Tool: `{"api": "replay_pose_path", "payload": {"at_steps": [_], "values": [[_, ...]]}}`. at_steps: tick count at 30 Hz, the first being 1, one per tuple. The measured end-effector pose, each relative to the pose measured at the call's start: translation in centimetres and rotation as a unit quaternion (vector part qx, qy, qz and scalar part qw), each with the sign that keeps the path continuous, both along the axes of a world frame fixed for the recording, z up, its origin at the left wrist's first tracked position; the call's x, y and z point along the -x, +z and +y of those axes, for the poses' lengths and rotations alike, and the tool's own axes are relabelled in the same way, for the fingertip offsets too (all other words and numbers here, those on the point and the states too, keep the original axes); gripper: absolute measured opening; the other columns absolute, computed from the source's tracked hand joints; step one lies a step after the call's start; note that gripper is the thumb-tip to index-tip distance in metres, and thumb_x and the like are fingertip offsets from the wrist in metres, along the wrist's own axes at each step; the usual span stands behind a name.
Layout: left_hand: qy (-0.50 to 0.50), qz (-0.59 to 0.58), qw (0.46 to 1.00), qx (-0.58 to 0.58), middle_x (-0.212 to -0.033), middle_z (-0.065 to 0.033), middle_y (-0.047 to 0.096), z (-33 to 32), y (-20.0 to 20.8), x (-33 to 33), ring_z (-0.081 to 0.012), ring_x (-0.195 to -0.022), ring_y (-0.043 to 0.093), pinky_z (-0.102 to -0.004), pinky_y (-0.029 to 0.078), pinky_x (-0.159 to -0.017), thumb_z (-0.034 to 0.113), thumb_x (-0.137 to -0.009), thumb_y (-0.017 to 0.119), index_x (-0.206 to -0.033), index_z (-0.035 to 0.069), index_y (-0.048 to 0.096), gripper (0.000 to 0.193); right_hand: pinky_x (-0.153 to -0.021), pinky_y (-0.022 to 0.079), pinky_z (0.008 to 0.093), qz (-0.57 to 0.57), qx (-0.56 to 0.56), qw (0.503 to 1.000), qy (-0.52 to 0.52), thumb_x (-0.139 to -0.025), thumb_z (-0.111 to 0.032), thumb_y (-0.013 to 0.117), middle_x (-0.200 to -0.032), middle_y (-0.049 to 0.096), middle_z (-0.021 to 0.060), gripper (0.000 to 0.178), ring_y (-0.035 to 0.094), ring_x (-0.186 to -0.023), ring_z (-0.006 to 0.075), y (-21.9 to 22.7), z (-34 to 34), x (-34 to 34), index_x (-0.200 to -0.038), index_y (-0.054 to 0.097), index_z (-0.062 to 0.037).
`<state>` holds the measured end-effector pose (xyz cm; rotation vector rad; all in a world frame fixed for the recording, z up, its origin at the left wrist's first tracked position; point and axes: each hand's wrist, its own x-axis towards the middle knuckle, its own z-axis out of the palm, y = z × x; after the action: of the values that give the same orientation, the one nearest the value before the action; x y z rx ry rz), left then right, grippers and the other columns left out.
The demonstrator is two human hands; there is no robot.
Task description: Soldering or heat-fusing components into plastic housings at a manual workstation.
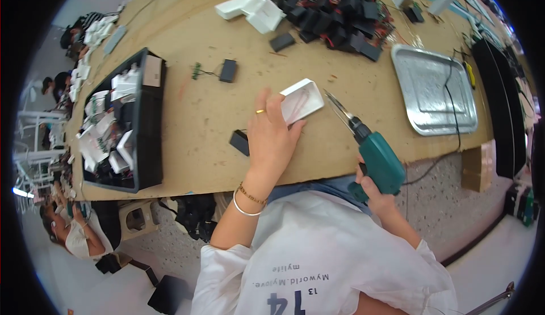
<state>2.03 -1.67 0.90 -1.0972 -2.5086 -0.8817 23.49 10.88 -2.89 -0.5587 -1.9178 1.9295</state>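
Note:
My left hand (271,130) is closed on a white plastic shell (305,100), a shallow open box lying near the middle of the table, with thin wires faintly visible inside. My right hand (374,193) grips the handle of a green pistol-shaped soldering gun (381,162). Its long thin metal tip points up and left, just right of the shell and apart from it. A small black box (240,142) lies beside my left wrist, partly hidden. Farther off, another black box (227,71) is wired to a small green circuit board (196,71).
A black crate (150,122) of white shells and boards stands at left. Black boxes with red wires (335,14) are heaped at the back, beside white shells (264,17). At right lies a metal tray (434,93) with a cable across it. A co-worker (82,235) sits far left.

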Motion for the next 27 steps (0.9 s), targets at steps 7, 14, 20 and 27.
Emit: {"api": "replay_pose_path", "payload": {"at_steps": [7, 14, 20, 27], "values": [[0.124, -0.175, 0.945, -0.246, -0.096, -0.0078, 0.058, -9.7, 8.4, 8.4, -0.0110, -0.073, 0.059, -0.0244, 0.050, -0.059, 0.015, -0.080, 0.075, -0.116, 0.001, 0.045, 0.049, -0.072, 0.040, 0.0263, 0.001, 0.053, 0.998, -0.035, -0.086, -0.025, 0.063, -0.088, 0.054, 0.0061, 0.047, 0.049, -0.076, 0.0118, 0.8, -0.2, 0.0, -0.122, 0.051, 0.0031], [0.497, 0.167, 0.849, 0.065, -0.108, -0.0171, 0.062, -23.6, 13.9, 20.3, -0.0302, -0.087, 0.063, -0.0408, 0.051, -0.075, 0.041, -0.080, 0.071, -0.117, 0.000, 0.052, 0.059, -0.071, 0.043, 0.0267, 0.014, 0.032, 0.999, -0.025, -0.087, -0.013, 0.059, -0.087, 0.057, 0.0047, 0.037, 0.052, -0.076, 0.0115, 0.3, -0.2, 0.3, -0.120, 0.054, 0.0028], [0.314, 0.224, 0.919, 0.084, -0.108, -0.0218, 0.062, -14.5, 12.4, 25.4, -0.0388, -0.102, 0.057, -0.0480, 0.045, -0.086, 0.046, -0.081, 0.067, -0.112, 0.003, 0.059, 0.054, -0.069, 0.046, 0.0269, 0.016, 0.007, 0.998, -0.061, -0.083, -0.008, 0.065, -0.084, 0.062, 0.0036, 0.022, 0.056, -0.074, 0.0114, 0.2, -0.2, 0.7, -0.102, 0.060, 0.0019], [0.166, -0.128, 0.978, -0.005, -0.118, -0.0230, 0.060, 6.8, 2.2, 28.2, -0.0353, -0.108, 0.059, -0.0426, 0.047, -0.092, 0.048, -0.085, 0.063, -0.123, -0.003, 0.053, 0.065, -0.072, 0.044, 0.0278, -0.018, -0.025, 0.999, -0.034, -0.088, -0.014, 0.060, -0.088, 0.057, 0.0045, 0.039, 0.051, -0.078, 0.0118, -1.0, 0.0, -0.2, -0.122, 0.052, 0.0022]]}}
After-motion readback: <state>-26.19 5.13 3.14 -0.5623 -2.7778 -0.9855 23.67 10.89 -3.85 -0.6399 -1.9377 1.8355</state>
